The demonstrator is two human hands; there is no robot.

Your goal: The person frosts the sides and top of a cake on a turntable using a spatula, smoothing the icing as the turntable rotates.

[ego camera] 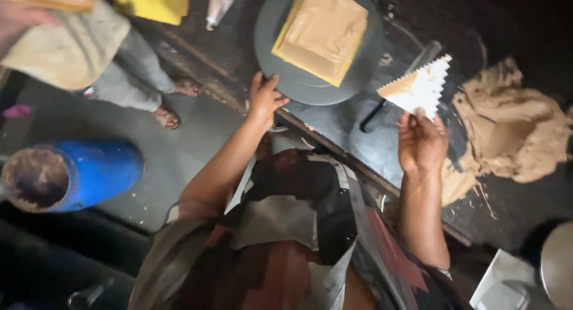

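Observation:
A square cake [322, 32] coated in tan frosting sits on a round grey turntable [298, 80] on the dark worktop. My left hand [264, 98] rests on the turntable's near rim, fingers spread on its edge. To the right, my right hand [421, 142] holds up a white comb scraper [419, 86] with a toothed edge, smeared with tan frosting. The scraper hangs in the air to the right of the cake, apart from it.
A large heap of tan frosting [512, 128] lies on the worktop [525, 202] at the right. A dark rod [400, 86] lies beside the turntable. Another person [95, 53] in sandals stands at the upper left. A blue barrel [74, 173] stands on the floor.

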